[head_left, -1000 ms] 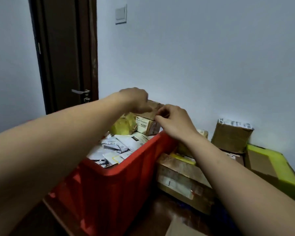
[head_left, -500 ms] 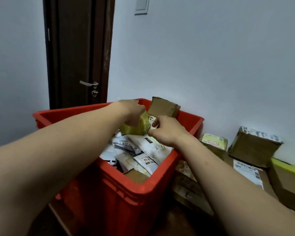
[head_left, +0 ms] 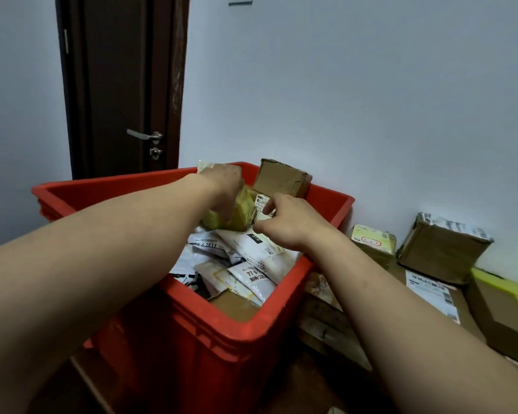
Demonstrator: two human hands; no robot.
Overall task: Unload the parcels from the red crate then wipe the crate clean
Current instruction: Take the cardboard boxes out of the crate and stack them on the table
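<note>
Red plastic crate, centre to lower centre of frame, standing on a dark floor. Heaped inside: white plastic mailer bags with printed labels. A yellow-green taped parcel lies on top towards the far side. A brown cardboard box stands tilted in the far right corner, poking above the rim.

Left hand reaches in from the lower left, fingers curled down over the yellow-green parcel, gripping it from above. Right hand reaches in from the lower right, thumb and fingers pinching a small white-labelled packet that touches the parcel's right side.

Right of the crate: brown cardboard cartons along the pale wall. Upper left: dark wooden door.
</note>
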